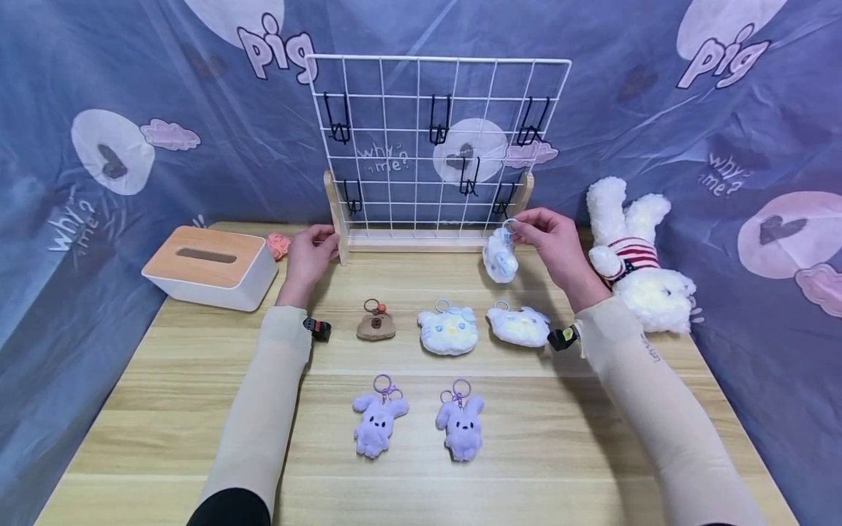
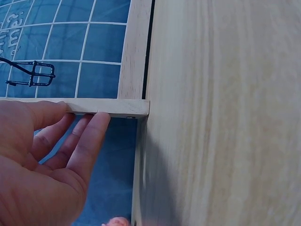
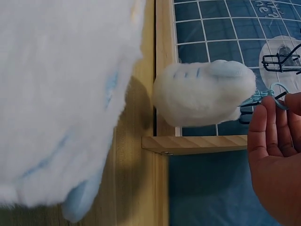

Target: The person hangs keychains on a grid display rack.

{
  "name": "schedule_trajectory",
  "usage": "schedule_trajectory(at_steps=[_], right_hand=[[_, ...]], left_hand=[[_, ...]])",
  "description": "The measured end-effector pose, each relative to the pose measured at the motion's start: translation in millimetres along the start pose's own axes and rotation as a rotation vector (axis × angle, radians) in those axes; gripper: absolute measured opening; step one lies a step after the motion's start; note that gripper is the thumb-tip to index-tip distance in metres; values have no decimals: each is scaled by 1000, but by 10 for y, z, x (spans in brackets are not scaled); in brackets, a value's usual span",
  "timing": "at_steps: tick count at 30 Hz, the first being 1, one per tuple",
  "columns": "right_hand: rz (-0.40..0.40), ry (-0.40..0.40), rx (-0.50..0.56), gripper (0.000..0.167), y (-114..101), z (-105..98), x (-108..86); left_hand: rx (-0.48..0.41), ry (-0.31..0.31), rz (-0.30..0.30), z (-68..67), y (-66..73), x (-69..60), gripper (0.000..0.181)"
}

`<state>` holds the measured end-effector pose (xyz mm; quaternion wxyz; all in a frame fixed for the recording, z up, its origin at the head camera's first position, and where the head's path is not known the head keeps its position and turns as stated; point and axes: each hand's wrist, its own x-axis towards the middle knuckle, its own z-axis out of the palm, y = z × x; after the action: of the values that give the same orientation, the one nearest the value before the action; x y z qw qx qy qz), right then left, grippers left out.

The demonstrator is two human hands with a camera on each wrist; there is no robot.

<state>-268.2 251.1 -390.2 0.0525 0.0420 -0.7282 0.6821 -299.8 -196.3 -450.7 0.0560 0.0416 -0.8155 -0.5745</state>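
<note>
My left hand (image 1: 308,257) pinches the left wooden side post (image 2: 129,107) of a white wire grid rack (image 1: 417,130) between thumb and fingers. At the rack's lower right, my right hand (image 1: 551,235) pinches the light-blue ring (image 3: 279,89) of a white plush cat keychain (image 1: 501,257). The plush hangs below the ring, in front of the lower right black hook (image 1: 503,199). On the table lie two more white cat keychains (image 1: 449,331), (image 1: 520,326), a brown plush keychain (image 1: 376,326), and two purple plush keychains (image 1: 375,424), (image 1: 463,427).
Several other black hooks, such as the top middle hook (image 1: 439,120), sit on the grid. A white tissue box (image 1: 210,267) with a wooden lid stands left, beside a pink-orange object (image 1: 278,245). At the right lies a white plush toy (image 1: 634,256). Patterned blue cloth (image 1: 250,146) hangs behind.
</note>
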Motion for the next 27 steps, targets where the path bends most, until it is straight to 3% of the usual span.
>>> schedule_trajectory(at_steps=[14, 27], right_hand=[[49, 66, 1, 6, 39, 16, 54], [111, 96, -42, 20, 27, 62, 120]], left_hand=[[11, -2, -14, -9, 6, -8, 35], [1, -10, -21, -5, -7, 7, 34]])
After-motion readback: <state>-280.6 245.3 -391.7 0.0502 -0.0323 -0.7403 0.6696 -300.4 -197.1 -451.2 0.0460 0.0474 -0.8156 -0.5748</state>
